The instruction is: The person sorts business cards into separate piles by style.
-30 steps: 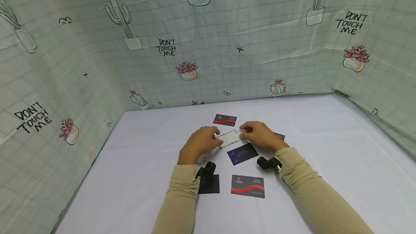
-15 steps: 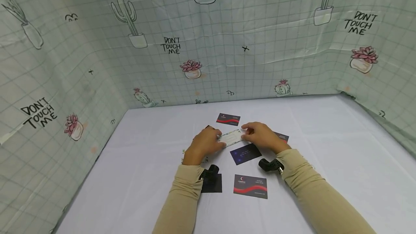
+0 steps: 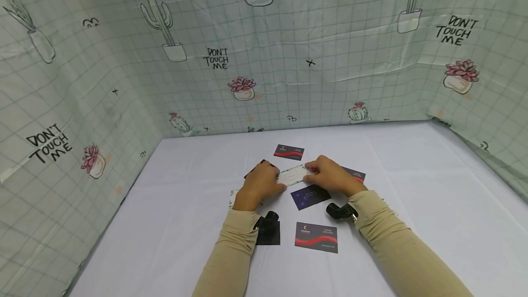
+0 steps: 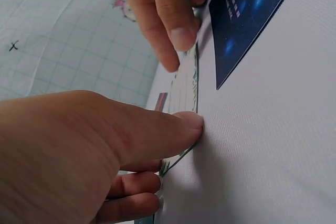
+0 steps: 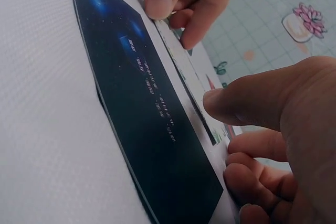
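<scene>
Between my two hands a white business card (image 3: 293,175) with a leafy border lies on the white table. My left hand (image 3: 260,182) pinches its left end, the thumb (image 4: 189,121) on the near long edge. At the right end, the thumb and forefinger of my right hand (image 3: 330,175) hold the card's opposite long edges. The right thumb (image 5: 218,103) overlaps the near edge in the right wrist view, where the forefinger's contact is hidden. Just nearer than the white card lies a dark blue card (image 3: 310,197) with glowing spots, set at a slant.
A grey red-striped card (image 3: 288,152) lies behind, another grey striped card (image 3: 316,237) in front. A third striped card (image 3: 358,175) is partly behind my right hand. Near my left arm are a black card (image 3: 270,237) and a mostly covered floral card (image 3: 232,198). Printed cloth (image 3: 268,35) surrounds the table.
My right thumb and forefinger have closed in on the card's right end. The left hand has shifted slightly, uncovering parts of a floral card and a dark card. The head view has moved a little.
</scene>
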A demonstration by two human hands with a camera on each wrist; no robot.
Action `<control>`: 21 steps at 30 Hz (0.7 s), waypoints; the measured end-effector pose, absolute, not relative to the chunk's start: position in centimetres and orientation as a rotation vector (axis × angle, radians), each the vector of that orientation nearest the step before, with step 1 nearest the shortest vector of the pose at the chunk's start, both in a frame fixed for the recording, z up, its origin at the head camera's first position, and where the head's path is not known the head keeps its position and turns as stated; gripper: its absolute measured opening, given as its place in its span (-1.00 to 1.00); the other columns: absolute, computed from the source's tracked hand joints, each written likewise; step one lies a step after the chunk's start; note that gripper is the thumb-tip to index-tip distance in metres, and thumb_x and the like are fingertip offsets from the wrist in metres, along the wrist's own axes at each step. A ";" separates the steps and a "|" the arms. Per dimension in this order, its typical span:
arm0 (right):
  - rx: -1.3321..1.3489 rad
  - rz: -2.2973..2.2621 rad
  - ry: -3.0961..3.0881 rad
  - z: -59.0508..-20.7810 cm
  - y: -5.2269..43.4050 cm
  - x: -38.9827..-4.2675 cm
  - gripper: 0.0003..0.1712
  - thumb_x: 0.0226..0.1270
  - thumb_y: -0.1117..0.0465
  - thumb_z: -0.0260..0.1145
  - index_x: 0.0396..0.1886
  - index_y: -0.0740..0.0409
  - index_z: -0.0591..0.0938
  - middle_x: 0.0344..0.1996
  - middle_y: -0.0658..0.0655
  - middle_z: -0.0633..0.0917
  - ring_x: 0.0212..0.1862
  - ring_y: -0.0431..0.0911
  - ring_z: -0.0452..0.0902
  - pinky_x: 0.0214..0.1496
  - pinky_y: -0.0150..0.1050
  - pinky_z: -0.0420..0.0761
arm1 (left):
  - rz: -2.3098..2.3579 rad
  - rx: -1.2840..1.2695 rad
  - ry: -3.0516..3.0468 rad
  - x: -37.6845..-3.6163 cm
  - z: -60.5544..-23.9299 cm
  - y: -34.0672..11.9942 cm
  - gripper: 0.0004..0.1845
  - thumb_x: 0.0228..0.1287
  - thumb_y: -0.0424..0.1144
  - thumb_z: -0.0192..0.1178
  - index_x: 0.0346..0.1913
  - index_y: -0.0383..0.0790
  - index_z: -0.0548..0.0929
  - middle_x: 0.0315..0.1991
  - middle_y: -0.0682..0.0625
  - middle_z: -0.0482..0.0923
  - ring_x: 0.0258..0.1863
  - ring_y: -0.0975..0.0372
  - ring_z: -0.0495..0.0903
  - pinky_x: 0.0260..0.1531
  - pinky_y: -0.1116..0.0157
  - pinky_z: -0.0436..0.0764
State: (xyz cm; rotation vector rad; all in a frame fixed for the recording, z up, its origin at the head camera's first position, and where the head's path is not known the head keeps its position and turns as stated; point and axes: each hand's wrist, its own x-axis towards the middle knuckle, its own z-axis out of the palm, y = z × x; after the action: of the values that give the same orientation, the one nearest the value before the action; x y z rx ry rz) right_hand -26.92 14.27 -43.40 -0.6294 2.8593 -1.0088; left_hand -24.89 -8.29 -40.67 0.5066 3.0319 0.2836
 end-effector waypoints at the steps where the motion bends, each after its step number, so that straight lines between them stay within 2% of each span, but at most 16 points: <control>1: -0.631 -1.001 2.863 -43.4 14.2 -26.9 -0.45 0.29 0.16 0.40 0.19 0.40 0.61 -0.24 0.20 0.55 -0.25 -0.03 0.40 -0.15 -0.13 0.44 | 0.296 0.505 3.032 -24.9 -40.7 -8.3 -0.50 0.24 0.05 0.38 0.15 -0.16 0.71 0.06 -0.10 0.57 0.02 0.11 0.53 0.00 0.09 0.56; 12: -0.618 -0.992 2.873 -43.6 14.0 -26.8 -0.48 0.30 0.15 0.38 0.20 0.32 0.64 -0.23 0.19 0.56 -0.23 -0.03 0.44 -0.15 -0.12 0.45 | 0.428 0.478 3.018 -25.0 -41.0 -8.4 -0.49 0.18 0.02 0.44 0.14 -0.15 0.68 0.03 -0.10 0.59 -0.03 0.10 0.57 -0.04 0.07 0.58; 21: -0.611 -1.103 2.868 -43.4 14.0 -26.6 -0.52 0.33 0.20 0.34 0.22 0.27 0.64 -0.27 0.11 0.68 -0.21 -0.06 0.56 -0.12 -0.09 0.53 | 0.476 0.467 3.005 -25.3 -41.2 -8.7 -0.49 0.16 0.01 0.47 0.11 -0.16 0.68 0.00 -0.07 0.56 -0.10 0.16 0.53 -0.05 0.14 0.56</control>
State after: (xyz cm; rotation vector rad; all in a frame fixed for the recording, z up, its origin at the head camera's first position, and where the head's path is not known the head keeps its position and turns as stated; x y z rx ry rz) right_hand -26.55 13.97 -43.37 -0.6107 2.8681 -1.1035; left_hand -25.28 -8.66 -41.19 0.4669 3.0052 0.4761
